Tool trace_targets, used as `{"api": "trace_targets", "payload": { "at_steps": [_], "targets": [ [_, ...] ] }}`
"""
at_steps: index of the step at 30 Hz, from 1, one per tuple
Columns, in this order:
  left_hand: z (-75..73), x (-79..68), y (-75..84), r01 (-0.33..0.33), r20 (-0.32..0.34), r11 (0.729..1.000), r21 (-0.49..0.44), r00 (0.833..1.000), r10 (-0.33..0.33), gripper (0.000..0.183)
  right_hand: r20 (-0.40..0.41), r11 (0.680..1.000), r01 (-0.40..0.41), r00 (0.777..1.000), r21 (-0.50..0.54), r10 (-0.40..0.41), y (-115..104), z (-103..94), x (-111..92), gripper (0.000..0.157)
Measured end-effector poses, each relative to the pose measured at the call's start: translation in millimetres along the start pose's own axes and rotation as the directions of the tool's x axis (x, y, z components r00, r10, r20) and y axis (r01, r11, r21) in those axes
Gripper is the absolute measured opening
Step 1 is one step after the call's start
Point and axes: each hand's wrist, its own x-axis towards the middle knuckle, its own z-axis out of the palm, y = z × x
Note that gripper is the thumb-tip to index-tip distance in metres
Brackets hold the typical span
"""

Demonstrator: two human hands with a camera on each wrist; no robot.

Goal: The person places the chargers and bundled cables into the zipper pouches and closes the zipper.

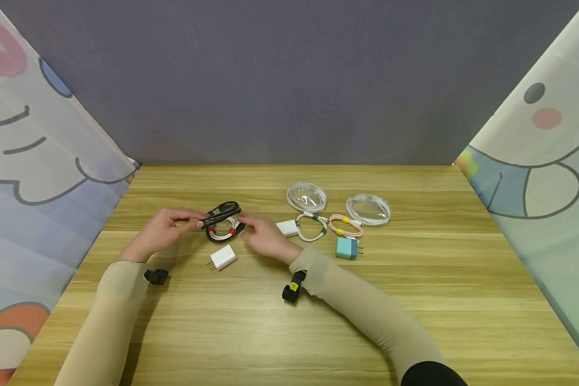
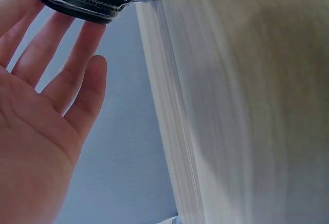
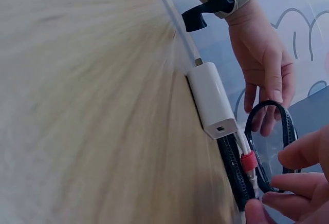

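Observation:
A round black-edged zippered case (image 1: 211, 239) sits on the table with its clear lid raised. My left hand (image 1: 160, 234) pinches the lid's rim between thumb and fingers. Inside the case lies a coiled white cable with red ties (image 3: 249, 161). At the case's right side, my right hand (image 1: 266, 237) has thumb and fingertips close together on the white cable's end, beside the case rim. In front of the case lies a white plug adapter (image 1: 223, 257), its prongs pointing left.
Right of my right hand lie another white adapter (image 1: 287, 228), a white cable with green ties (image 1: 300, 234), a pink cable with yellow ties (image 1: 335, 218) and a teal adapter (image 1: 346, 248). Two white-edged round cases (image 1: 291, 203) (image 1: 385, 215) lie behind them. A grey wall (image 1: 289, 96) stands at the back.

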Motion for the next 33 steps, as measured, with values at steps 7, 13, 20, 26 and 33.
{"api": "trace_targets", "payload": {
  "at_steps": [7,13,20,26,33],
  "targets": [
    [-0.3,-1.0,-0.1,-0.019,-0.004,1.0,0.019,1.0,0.019,0.023,-0.047,0.982,-0.031,0.998,0.185,0.041,-2.6,-0.5,-4.2,0.027],
    [-0.6,-1.4,0.3,-0.014,0.0,1.0,0.023,1.0,0.014,0.023,0.012,0.977,-0.041,0.999,0.21,0.039,-2.8,2.3,-4.4,0.019],
    [1.4,0.7,-0.2,-0.038,-0.001,0.999,0.019,0.999,0.038,0.02,-0.002,0.987,-0.04,0.999,0.157,0.04,-3.0,3.4,-1.9,0.026],
    [2.4,1.9,1.6,-0.053,0.002,0.996,0.069,0.999,0.053,0.015,-0.003,0.993,-0.034,0.999,0.115,0.035,-3.1,5.0,-0.6,0.028],
    [2.2,2.2,1.6,-0.035,0.001,0.996,0.088,0.999,0.035,0.018,0.014,0.993,-0.016,1.0,0.12,0.014,0.1,5.0,-1.2,0.028]
  ]
}}
